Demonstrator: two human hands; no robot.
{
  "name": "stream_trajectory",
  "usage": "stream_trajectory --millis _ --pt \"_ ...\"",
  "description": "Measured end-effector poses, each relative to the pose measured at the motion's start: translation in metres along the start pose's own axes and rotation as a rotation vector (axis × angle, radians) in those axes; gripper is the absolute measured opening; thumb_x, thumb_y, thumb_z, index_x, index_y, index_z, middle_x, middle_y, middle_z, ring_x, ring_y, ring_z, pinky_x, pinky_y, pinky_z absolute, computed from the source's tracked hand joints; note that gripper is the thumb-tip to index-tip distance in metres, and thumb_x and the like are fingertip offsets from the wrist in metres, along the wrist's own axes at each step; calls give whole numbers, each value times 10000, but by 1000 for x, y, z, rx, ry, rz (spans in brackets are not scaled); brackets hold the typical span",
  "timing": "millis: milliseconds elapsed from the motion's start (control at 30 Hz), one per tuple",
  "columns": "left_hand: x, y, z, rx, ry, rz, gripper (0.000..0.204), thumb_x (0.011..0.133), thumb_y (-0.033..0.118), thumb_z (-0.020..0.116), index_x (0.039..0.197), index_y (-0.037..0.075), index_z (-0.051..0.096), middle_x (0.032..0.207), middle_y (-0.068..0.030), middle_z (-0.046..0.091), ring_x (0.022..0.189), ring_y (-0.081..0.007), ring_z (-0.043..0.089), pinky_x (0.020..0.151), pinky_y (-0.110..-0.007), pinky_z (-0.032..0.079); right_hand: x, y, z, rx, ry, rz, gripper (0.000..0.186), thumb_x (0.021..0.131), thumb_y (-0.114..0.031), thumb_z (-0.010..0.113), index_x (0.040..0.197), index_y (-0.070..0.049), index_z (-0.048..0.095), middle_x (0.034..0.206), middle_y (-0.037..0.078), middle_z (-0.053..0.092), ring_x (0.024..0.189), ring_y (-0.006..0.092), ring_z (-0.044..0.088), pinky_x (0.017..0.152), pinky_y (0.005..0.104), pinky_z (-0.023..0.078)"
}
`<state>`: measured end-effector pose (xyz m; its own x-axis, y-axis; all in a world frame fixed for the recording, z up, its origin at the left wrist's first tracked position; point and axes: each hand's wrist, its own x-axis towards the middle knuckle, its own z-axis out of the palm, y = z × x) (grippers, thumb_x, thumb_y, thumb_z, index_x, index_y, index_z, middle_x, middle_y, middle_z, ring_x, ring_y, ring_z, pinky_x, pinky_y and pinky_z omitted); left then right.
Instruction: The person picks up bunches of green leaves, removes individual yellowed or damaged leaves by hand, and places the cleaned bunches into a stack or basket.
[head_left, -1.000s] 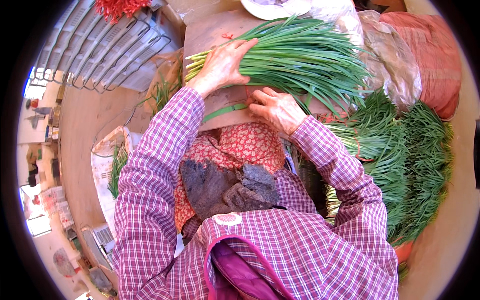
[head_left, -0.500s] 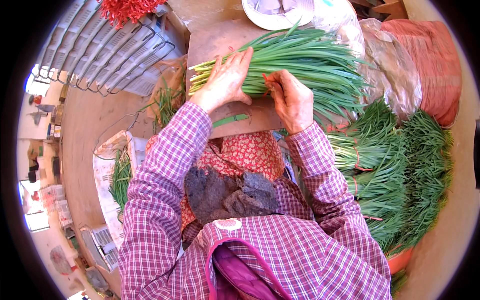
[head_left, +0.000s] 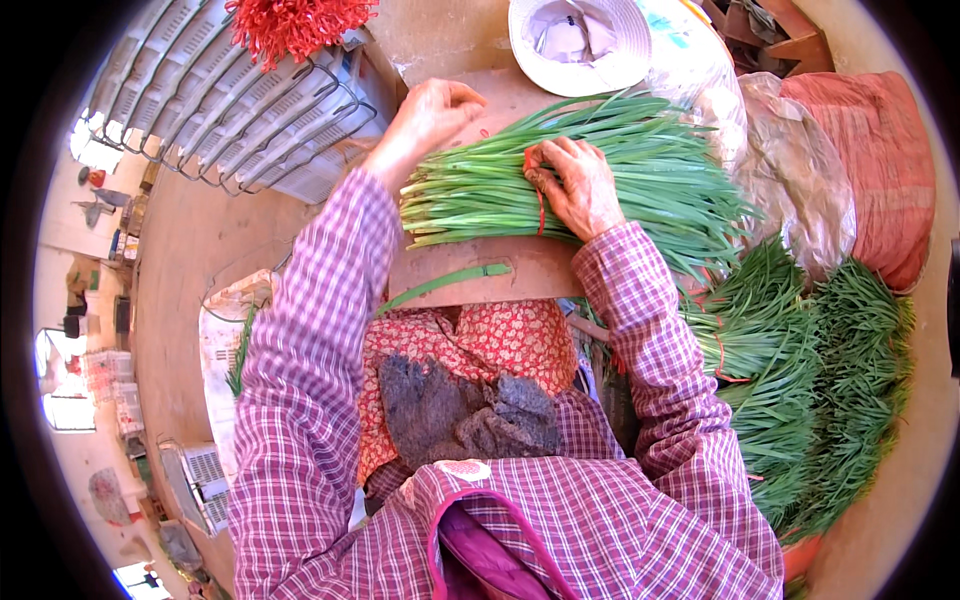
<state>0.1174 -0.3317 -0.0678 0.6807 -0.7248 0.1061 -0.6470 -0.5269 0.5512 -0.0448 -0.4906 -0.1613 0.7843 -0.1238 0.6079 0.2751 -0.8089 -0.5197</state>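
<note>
A large bunch of garlic chives (head_left: 470,198) lies across a brown board (head_left: 440,285), its pale stem ends to the left and green leaves fanning right. A thin red tie (head_left: 541,212) runs over the stems. My right hand (head_left: 575,188) rests on top of the bunch, its fingers curled and pinching at this tie. Beyond the stem ends, my left hand (head_left: 428,122) is raised off the bunch and holds nothing, fingers stretched to the right. A loose flat green leaf (head_left: 450,285) lies along the board's near edge.
Tied chive bunches (head_left: 770,340) are piled at the right. A white hat (head_left: 580,45), clear plastic bags (head_left: 800,165) and a red sack (head_left: 875,170) lie at the far side. Red ties (head_left: 290,25) hang in a clump near grey crates (head_left: 230,90). A grey cloth (head_left: 460,405) covers my lap.
My left hand has lifted off the stems and moved away to the far left. The right hand stays at the tie, now flatter on the bunch. The tie now lies across the stems.
</note>
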Motion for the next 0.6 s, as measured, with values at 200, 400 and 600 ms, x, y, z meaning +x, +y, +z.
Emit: stream_trajectory --millis 200,400,600 --pt "60 -57 31 309 -193 -414 304 817 283 675 865 -15 716 746 -129 706 684 -205 689 639 -324 533 -4 -7 1 26 62 -18 149 843 -194 648 956 -100 632 912 90 603 937 312 578 915 459 413" --pt "68 -20 65 315 -150 -520 337 761 272 759 866 -43 705 818 -174 707 694 -231 681 619 -355 530 -10 0 0 -8 84 -10 128 846 -176 645 951 -103 637 939 81 612 952 305 577 922 448 413" --pt "65 -74 60 -455 -132 -535 168 777 166 764 862 37 699 771 -93 688 681 -167 647 619 -312 509 -7 -19 7 35 105 -30 142 800 -184 681 905 -108 624 931 73 605 955 304 573 944 457 399"
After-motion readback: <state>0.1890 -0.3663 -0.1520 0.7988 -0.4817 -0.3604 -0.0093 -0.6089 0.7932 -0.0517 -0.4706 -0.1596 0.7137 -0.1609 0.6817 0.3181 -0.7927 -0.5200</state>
